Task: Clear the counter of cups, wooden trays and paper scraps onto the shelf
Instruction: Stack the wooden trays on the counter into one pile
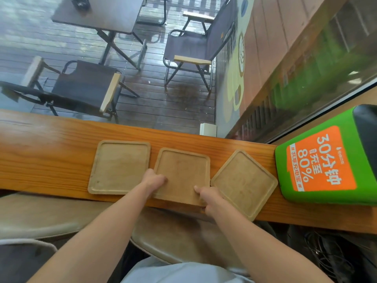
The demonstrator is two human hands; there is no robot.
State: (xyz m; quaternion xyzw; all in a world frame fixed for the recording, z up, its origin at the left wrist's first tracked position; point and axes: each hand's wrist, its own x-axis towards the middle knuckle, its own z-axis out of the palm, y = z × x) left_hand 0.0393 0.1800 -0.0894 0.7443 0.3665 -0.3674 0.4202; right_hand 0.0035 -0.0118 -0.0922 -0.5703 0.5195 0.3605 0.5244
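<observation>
Head view: both hands, left [156, 181] and right [210, 198], grip the middle tray [183, 170] at the tabletop [40, 156] edge. Flanking trays, left [120, 166] and right [243, 182], remain uncollected; no cups, scraps or shelf visible.

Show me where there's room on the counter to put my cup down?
Left of the left tray the wooden counter is bare. There's also a thin strip behind the trays, by the window. The right is crowded: middle tray, tilted right tray, then the green charging box, with both hands on the middle tray.
</observation>
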